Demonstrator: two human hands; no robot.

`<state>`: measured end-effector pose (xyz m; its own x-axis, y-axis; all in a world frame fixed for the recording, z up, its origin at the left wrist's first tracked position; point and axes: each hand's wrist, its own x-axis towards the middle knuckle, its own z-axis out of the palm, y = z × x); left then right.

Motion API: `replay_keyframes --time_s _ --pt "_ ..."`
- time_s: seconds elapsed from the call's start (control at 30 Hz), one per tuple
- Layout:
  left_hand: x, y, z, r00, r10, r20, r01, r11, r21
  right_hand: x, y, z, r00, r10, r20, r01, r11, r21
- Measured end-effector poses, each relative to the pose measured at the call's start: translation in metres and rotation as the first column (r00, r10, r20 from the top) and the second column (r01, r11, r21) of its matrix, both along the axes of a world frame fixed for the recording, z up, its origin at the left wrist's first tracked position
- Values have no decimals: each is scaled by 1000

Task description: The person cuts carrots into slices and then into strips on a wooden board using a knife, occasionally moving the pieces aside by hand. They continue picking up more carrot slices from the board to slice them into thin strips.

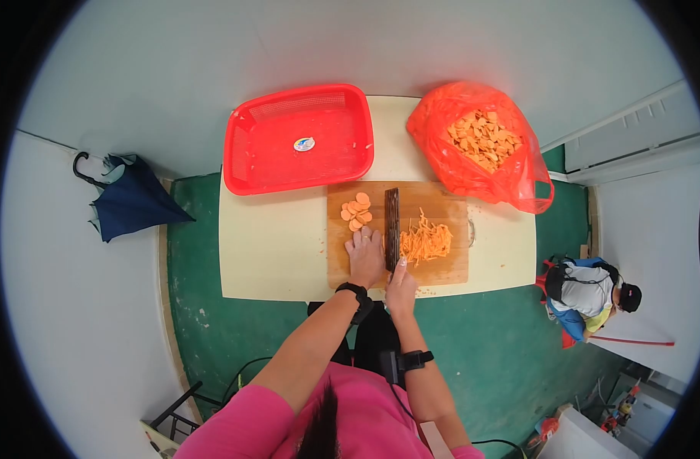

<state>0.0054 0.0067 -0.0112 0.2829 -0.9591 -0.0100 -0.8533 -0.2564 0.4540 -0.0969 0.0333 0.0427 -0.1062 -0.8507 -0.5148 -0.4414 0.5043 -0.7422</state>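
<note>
My right hand (pixel 401 289) is closed around the handle of a kitchen knife (pixel 392 229), whose dark blade stands across the wooden cutting board (pixel 459 269). Left of the blade, my left hand (pixel 365 256) lies on the board with its fingers apart. Whatever is beneath its palm and fingertips is hidden. A small pile of round carrot slices (pixel 356 211) sits just beyond those fingertips. Thin carrot shreds (pixel 426 241) are heaped on the board to the right of the blade.
Behind the board, a red plastic basket (pixel 304 183) and a red plastic bag (pixel 434 126) of orange slices (pixel 484 139) stand on the pale table (pixel 270 252). A blue umbrella (pixel 136 200) leans at the left wall. At the right, another person (pixel 587 294) is bent low.
</note>
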Motion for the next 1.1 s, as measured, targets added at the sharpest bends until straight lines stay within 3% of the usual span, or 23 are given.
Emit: replay_keyframes --time_s 0.07,0.27,0.47,0.77,0.97,1.1 --pt "-1 0 1 1000 4 0 -4 1000 17 1 2 -9 999 21 -50 -26 995 -94" --pt "-2 0 0 1000 15 15 -15 1000 0 2 5 -9 991 42 -126 -56 992 -110" --pt "1 0 -7 1000 9 15 -9 1000 -26 5 4 21 998 38 -57 -38 999 -6" --pt "1 0 -5 999 -13 44 13 1000 15 13 2 23 988 79 -135 -89 994 -70" --pt "1 1 -5 996 -39 86 37 999 25 15 -6 13 987 89 -131 -85 996 31" --pt "2 -1 -3 997 -34 66 34 999 -3 18 -14 10 993 78 -92 -77 997 6"
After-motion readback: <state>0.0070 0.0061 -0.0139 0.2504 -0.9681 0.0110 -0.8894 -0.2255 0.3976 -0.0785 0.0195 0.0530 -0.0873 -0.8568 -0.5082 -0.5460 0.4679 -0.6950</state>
